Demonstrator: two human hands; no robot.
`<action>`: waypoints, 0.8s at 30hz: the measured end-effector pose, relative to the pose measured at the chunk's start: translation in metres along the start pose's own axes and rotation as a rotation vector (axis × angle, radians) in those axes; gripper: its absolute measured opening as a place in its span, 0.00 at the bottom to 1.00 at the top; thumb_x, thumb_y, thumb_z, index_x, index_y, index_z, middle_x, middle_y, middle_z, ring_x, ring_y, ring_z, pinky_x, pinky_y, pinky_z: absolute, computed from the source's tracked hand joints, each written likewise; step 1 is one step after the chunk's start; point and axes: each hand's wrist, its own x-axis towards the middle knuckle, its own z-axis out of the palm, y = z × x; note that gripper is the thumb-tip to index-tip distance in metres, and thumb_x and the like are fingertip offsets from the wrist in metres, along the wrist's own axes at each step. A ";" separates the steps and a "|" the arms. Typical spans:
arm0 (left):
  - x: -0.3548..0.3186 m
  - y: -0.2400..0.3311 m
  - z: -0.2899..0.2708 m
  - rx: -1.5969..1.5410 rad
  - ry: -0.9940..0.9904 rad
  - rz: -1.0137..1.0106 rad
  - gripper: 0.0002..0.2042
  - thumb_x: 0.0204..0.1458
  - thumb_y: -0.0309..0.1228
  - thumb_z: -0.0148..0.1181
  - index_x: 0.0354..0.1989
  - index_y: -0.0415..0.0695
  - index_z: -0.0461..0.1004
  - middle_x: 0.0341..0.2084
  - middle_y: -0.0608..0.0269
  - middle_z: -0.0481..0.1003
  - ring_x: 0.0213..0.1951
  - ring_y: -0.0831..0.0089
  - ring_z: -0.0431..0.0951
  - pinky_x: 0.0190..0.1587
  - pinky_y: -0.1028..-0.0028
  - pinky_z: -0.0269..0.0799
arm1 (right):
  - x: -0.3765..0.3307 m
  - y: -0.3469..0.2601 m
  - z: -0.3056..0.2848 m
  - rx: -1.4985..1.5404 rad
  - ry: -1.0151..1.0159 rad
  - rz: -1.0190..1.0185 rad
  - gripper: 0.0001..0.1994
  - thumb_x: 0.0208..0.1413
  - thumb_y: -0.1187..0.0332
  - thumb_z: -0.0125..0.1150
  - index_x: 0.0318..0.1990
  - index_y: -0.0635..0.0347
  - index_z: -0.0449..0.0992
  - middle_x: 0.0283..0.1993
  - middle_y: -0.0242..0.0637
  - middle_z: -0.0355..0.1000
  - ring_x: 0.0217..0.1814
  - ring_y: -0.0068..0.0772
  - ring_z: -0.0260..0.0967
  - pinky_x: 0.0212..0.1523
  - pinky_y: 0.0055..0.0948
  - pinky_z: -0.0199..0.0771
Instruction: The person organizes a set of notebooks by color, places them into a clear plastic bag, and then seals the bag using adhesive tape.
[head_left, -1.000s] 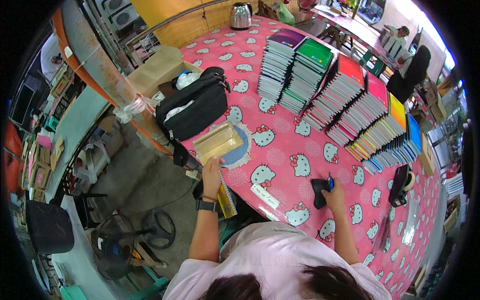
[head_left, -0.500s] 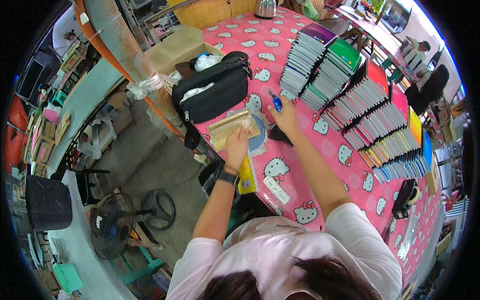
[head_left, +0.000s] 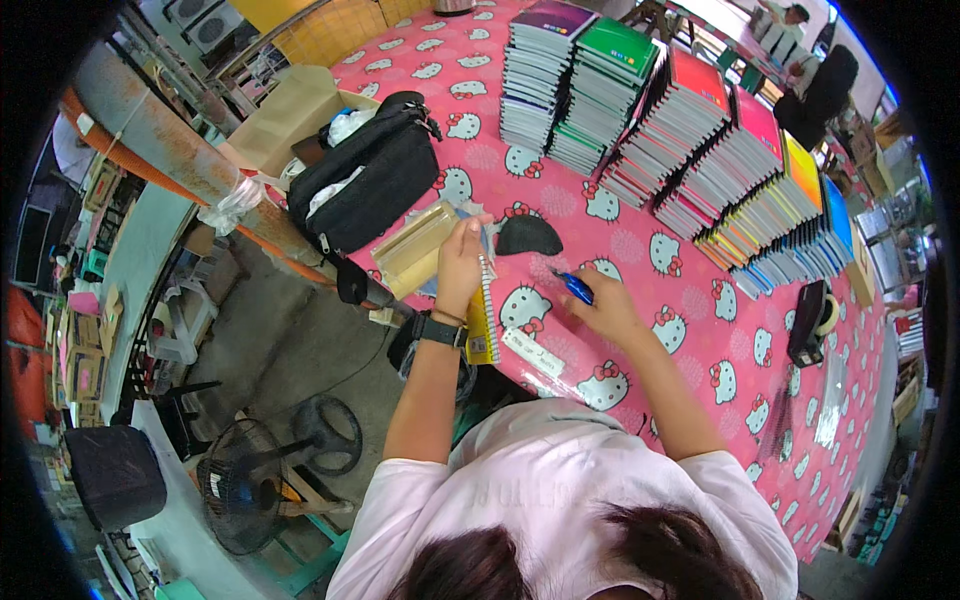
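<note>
My left hand [head_left: 462, 262] is closed at the right edge of a tan, shiny rectangular panel [head_left: 415, 250]; its fingers are mostly hidden, so what they grip is unclear. A yellow spiral-bound notebook [head_left: 482, 325] shows beside and below that wrist, at the table's edge. In my right hand [head_left: 608, 308] is a short blue pen-like tool [head_left: 575, 287] with a dark tip, held above the pink patterned tablecloth [head_left: 640, 370]. Between and beyond the hands lies a flat black rounded piece [head_left: 528, 236]. A white labelled strip [head_left: 533, 352] rests near the front edge.
Tall stacks of spiral notebooks [head_left: 690, 120] in several colours stand at the back right. A black bag [head_left: 365, 185] and an open carton [head_left: 285, 115] sit at the back left, by a rusty post [head_left: 160, 120]. A tape dispenser [head_left: 812, 325] is at the right; a floor fan [head_left: 240, 480] stands lower left.
My right hand has drawn back toward me and to the right with the blue tool, uncovering the black piece. My left hand has turned thumb-up beside the tan panel. The whole view has shifted.
</note>
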 end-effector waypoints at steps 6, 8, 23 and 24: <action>-0.020 0.046 0.004 -0.028 -0.190 -0.057 0.11 0.59 0.31 0.43 0.43 0.41 0.71 0.14 0.76 0.60 0.17 0.87 0.57 0.21 0.81 0.56 | -0.003 -0.074 -0.033 -0.285 0.191 -0.322 0.18 0.36 0.61 0.64 0.37 0.55 0.73 0.34 0.37 0.68 0.41 0.40 0.65 0.39 0.39 0.62; -0.020 0.042 0.000 0.020 -0.246 -0.050 0.11 0.59 0.31 0.44 0.43 0.40 0.71 0.14 0.73 0.62 0.17 0.84 0.59 0.20 0.79 0.57 | -0.001 -0.084 -0.040 -0.397 0.249 -0.409 0.20 0.34 0.60 0.65 0.38 0.55 0.74 0.33 0.36 0.68 0.40 0.38 0.65 0.39 0.38 0.62; -0.030 0.044 0.010 0.664 -0.090 0.235 0.11 0.57 0.33 0.42 0.37 0.42 0.72 0.20 0.50 0.73 0.25 0.53 0.75 0.28 0.62 0.67 | -0.004 -0.113 -0.050 -0.751 0.087 -0.380 0.22 0.34 0.61 0.65 0.42 0.56 0.73 0.34 0.33 0.67 0.42 0.32 0.62 0.43 0.35 0.59; -0.030 0.044 0.009 0.673 -0.092 0.233 0.12 0.57 0.33 0.42 0.37 0.42 0.72 0.21 0.50 0.73 0.26 0.53 0.75 0.28 0.62 0.67 | -0.003 -0.114 -0.049 -0.762 0.087 -0.383 0.22 0.34 0.61 0.65 0.42 0.56 0.74 0.35 0.33 0.67 0.42 0.32 0.62 0.43 0.35 0.59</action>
